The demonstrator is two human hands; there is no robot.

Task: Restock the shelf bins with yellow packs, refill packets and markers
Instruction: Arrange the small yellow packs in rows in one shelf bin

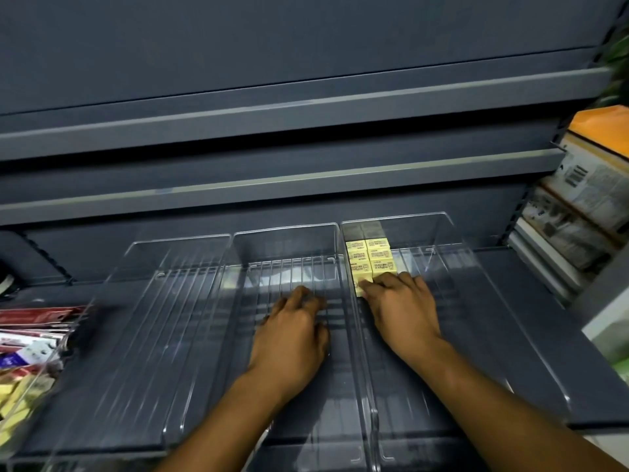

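Right hand (pixel 403 306) presses yellow packs (pixel 369 258) (two columns) in right bin (pixel 483 277).

glossy clear plastic bins (pixel 286 233), matt shelf (pixel 531 301)

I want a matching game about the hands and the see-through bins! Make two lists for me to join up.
Things:
1. left hand
2. right hand
3. yellow packs
4. left bin

Places or states:
A. stacked at the back of the right bin
B. nothing inside it
C. resting in the middle bin
D. touching the nearest yellow pack

Pairs: 1-C, 2-D, 3-A, 4-B
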